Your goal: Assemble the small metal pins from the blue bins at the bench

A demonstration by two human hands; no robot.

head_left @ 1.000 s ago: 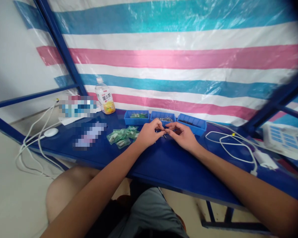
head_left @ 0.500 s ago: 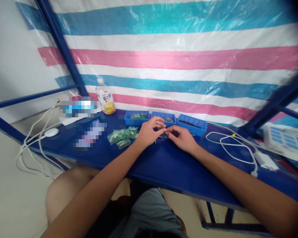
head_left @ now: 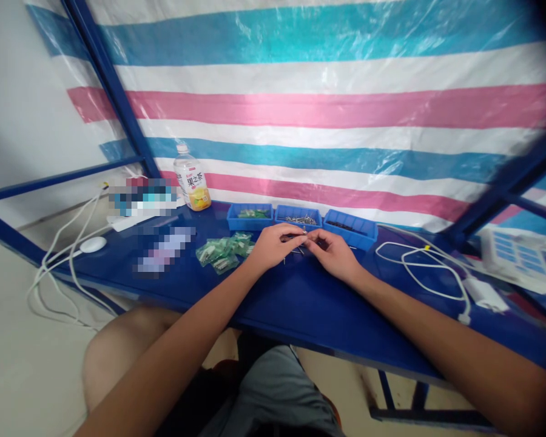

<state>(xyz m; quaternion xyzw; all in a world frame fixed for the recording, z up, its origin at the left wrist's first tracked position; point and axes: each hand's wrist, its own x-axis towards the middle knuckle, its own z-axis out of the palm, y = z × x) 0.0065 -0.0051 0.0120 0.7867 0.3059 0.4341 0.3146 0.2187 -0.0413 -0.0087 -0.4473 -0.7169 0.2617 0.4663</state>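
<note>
My left hand (head_left: 279,244) and my right hand (head_left: 330,250) meet over the blue table, their fingertips pinched together. Something small and metallic shows between them, too small to name. Under and between the fingers lie a few thin dark rods, partly hidden. Just behind the hands stand three blue bins in a row: the left bin (head_left: 250,223) holds green packets, the middle bin (head_left: 318,222) silvery metal pieces, the right bin (head_left: 352,235) dark thin pieces. Beside my left hand lies a pile of small green-tinted plastic bags (head_left: 222,250) with metal pieces inside.
A drink bottle (head_left: 192,179) stands at the back left. White cables (head_left: 73,267) hang over the left edge near a round white puck (head_left: 93,244). To the right lie a white cable with an adapter (head_left: 485,294) and a white-and-blue sheet (head_left: 521,258). Blue frame posts flank the table.
The left fingers have come down and closed toward the right fingertips, where a small shiny piece now shows. My right hand has hardly moved.
</note>
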